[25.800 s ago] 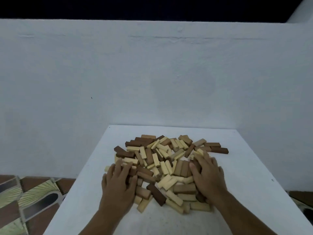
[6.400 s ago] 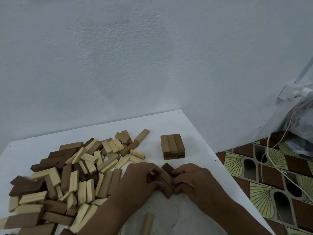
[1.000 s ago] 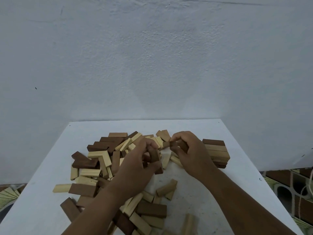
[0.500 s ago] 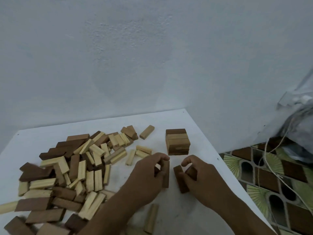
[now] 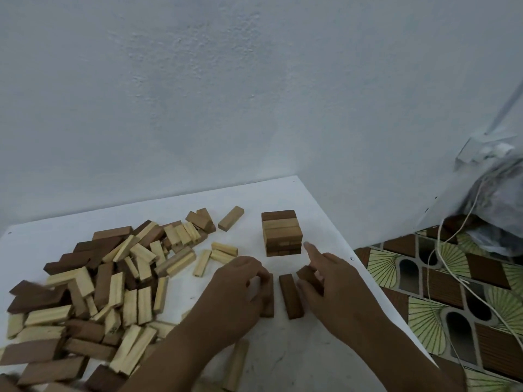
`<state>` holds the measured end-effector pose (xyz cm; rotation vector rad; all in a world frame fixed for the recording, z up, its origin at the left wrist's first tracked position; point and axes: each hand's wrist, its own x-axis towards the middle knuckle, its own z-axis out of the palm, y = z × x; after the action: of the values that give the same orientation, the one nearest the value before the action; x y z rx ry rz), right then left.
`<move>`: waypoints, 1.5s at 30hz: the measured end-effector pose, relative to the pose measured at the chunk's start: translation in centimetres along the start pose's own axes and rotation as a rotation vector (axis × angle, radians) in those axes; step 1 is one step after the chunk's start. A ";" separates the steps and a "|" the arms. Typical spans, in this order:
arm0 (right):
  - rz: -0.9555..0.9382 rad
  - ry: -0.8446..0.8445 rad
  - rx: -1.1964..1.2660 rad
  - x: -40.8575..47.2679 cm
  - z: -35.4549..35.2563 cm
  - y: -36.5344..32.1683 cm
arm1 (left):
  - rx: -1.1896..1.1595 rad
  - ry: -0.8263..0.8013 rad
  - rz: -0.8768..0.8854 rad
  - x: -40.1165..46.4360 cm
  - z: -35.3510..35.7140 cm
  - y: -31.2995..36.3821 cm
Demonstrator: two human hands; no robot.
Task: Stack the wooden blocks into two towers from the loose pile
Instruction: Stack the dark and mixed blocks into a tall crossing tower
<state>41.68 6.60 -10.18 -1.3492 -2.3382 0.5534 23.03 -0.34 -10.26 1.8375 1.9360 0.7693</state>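
Observation:
A short tower (image 5: pixel 281 232) of brown and tan blocks stands near the table's right back corner. The loose pile (image 5: pixel 113 281) of light and dark blocks spreads over the left half. In front of the tower a dark block (image 5: pixel 291 296) lies flat by itself. My left hand (image 5: pixel 235 295) curls round another dark block (image 5: pixel 268 298) just left of it. My right hand (image 5: pixel 334 287) grips a third dark block (image 5: pixel 308 274) to the right, with the index finger pointing toward the tower.
The white table (image 5: pixel 283 363) ends close on the right, above a patterned tile floor (image 5: pixel 441 301). White cables (image 5: pixel 441 250) and a plastic bag (image 5: pixel 498 210) lie there. A light block (image 5: pixel 236 366) lies near the front edge. A white wall rises behind.
Both hands have set the dark blocks down side by side on the table in front of the tower. The middle block now lies free between my hands.

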 end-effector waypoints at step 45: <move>-0.262 -0.253 0.239 10.0 -6.1 -0.4 | -0.195 0.004 0.098 8.5 -4.5 0.9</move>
<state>39.82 16.07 -3.43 -0.8932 -2.4959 0.9306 20.28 7.50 -5.23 1.8234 1.7165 0.9571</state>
